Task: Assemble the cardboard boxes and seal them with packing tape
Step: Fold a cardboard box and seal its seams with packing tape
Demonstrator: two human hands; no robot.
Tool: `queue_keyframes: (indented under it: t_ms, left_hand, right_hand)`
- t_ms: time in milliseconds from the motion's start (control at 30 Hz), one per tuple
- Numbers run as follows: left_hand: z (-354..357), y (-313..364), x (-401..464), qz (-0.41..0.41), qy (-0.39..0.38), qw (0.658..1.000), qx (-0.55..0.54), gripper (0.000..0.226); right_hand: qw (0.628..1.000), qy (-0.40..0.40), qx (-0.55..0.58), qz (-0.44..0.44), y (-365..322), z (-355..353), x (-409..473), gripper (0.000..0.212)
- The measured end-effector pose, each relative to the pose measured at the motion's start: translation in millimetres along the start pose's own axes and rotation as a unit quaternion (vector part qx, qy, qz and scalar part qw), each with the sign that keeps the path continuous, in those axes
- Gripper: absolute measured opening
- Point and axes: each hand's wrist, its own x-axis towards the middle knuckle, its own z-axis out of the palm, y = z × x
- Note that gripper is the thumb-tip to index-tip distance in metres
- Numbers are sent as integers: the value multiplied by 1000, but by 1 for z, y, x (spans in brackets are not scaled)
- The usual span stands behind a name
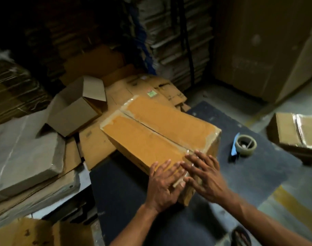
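Note:
A long brown cardboard box lies on a dark mat with its two top flaps closed and clear tape along the far edges. My left hand and my right hand press flat, fingers straight, on the box's near end, where clear tape crosses the centre seam and folds over the edge. A roll of packing tape with a blue-handled cutter sits on the mat to the right of the box, apart from both hands.
An open small box stands at the left among flattened cartons. A taped box sits at the right edge. Tall stacks of flat cardboard fill the back. Wrapped bundles lie at the left.

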Motion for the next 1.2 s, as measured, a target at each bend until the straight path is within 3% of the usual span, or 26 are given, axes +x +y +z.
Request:
queue_keyframes:
  t_ms: [100, 200, 333, 467, 567, 667, 733, 833, 900, 1000, 1067, 1133, 1200]
  left_hand:
    - [-13, 1, 18, -65, 59, 994, -68, 34]
    - [-33, -2, 40, -217, 148, 958, -115, 32]
    - [-53, -20, 67, -409, 245, 863, -169, 41]
    - [-54, -42, 77, -568, 254, 754, -212, 70]
    - [-53, -46, 87, -637, 284, 663, -271, 81]
    - [-50, -48, 101, -679, 305, 598, -296, 87]
    - [-45, -44, 111, -696, 325, 559, -313, 78]
    - [-39, -36, 126, -698, 319, 553, -323, 41]
    - [-36, -28, 130, -701, 320, 555, -314, 42]
    - [-41, -8, 137, -706, 342, 552, -284, 40]
    - [-47, 8, 141, -697, 366, 552, -276, 36]
    - [-58, 30, 151, -673, 377, 574, -274, 34]
    - [-65, 51, 168, -640, 376, 607, -284, 34]
  right_hand:
    - [999, 18, -12, 39, -6, -16, 26, 48]
    - [997, 16, -2, 72, -5, -34, 66, 48]
    - [995, -3, 34, 88, 18, -53, 130, 46]
    - [975, -165, 66, 133, 56, -55, 199, 56]
    - [950, -259, 119, 131, 81, -42, 245, 80]
    - [917, -337, 163, 135, 90, -28, 283, 68]
    - [902, -369, 170, 145, 91, -18, 299, 72]
    - [880, -390, 201, 182, 86, -9, 308, 76]
    - [866, -392, 234, 206, 83, -9, 306, 74]
    - [876, -360, 258, 194, 86, -20, 299, 88]
    - [877, -338, 285, 190, 90, -38, 295, 79]
    - [874, -324, 311, 187, 95, -64, 289, 55]
    - [879, -290, 329, 186, 107, -91, 284, 67]
